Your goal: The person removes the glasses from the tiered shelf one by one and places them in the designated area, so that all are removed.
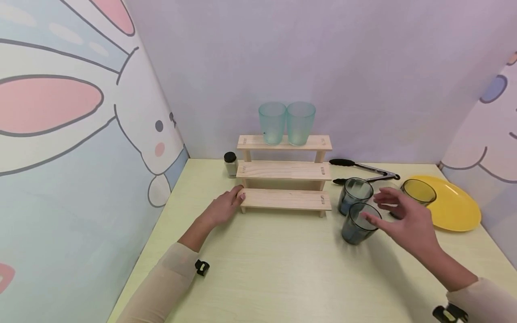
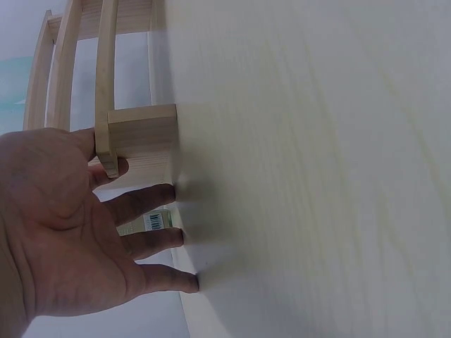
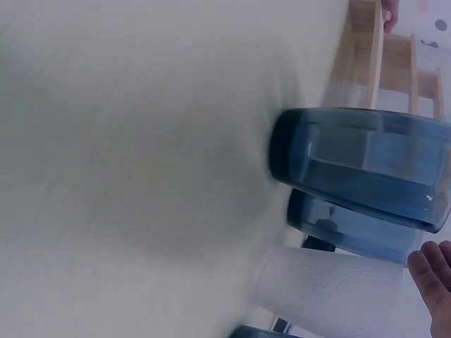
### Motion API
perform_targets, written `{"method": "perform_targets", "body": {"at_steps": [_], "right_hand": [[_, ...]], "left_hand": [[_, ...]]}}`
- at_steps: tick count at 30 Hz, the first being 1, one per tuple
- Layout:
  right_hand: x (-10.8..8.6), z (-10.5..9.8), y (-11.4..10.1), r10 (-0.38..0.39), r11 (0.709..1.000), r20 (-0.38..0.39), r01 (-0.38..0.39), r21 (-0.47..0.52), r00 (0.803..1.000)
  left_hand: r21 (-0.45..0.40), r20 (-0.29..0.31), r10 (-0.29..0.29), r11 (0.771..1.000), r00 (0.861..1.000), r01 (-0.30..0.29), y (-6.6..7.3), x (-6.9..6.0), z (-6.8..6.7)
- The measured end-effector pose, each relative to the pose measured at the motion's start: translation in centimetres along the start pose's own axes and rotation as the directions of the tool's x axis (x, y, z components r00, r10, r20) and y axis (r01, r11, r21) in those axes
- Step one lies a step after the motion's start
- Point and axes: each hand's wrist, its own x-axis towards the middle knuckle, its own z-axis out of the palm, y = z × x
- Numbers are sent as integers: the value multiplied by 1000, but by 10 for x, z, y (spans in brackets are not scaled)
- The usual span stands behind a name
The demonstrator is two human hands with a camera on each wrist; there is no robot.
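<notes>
pinching the left end of a three-tier wooden rack's (image 1: 283, 170) lowest board, the left hand (image 1: 221, 210) has thumb and index finger on the wood; only the left wrist view shows its other three fingers straight, their tips at the tabletop (image 1: 262, 269). the right hand (image 1: 414, 220) is wide, thumb apart from fingers, near two blue-grey glasses (image 1: 355, 231) standing right of the rack; whether the thumb touches a rim, one cannot tell. the right wrist view reveals a clear textured glass (image 3: 328, 290) beside them, mostly hidden by the hand from the head camera. the head view alone shows the yellow plate (image 1: 460, 206) whole and both pale teal glasses (image 1: 272, 123) on the rack's top board.
</notes>
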Motion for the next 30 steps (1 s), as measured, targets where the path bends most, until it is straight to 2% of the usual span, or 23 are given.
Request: {"method": "perform_targets", "body": {"at_steps": [1,3,4,5,7,10,14,19,24,30], "right_hand": [[4,-1,-1,-8,1000,-13,8,6,1000],[13,-4,-3,-28,1000,-33,29,8,999],[18,-5,-5,-36,999,-42,37,9,998],[22,-6,-7,-42,999,-46,43,8,998],[31,-8,-11,-39,999,-46,39,9,998],[44,-9,-17,-11,1000,-33,11,3,999],[60,-9,-22,15,1000,-6,-15,5,1000],[79,-4,-25,28,1000,50,-27,-9,998],[98,2,-29,61,998,120,-57,-29,991],[118,13,-30,88,995,186,-78,-59,979]], "left_hand": [[14,-15,14,1000,1000,-14,-9,5,6],[18,-15,23,1000,1000,-23,-11,5,6],[12,-18,11,1000,1000,-10,-19,10,10],[19,-17,22,1000,1000,-22,-14,5,6],[25,-7,20,999,1000,-20,-11,5,5],[8,11,12,1000,1000,-12,0,-2,-3],[-15,20,0,1000,1000,0,6,-3,-6],[9,9,16,1000,1000,-16,1,-1,-2],[-3,15,14,1000,1000,-14,3,-2,-3],[-24,9,-22,999,1000,22,-13,8,6]]}}
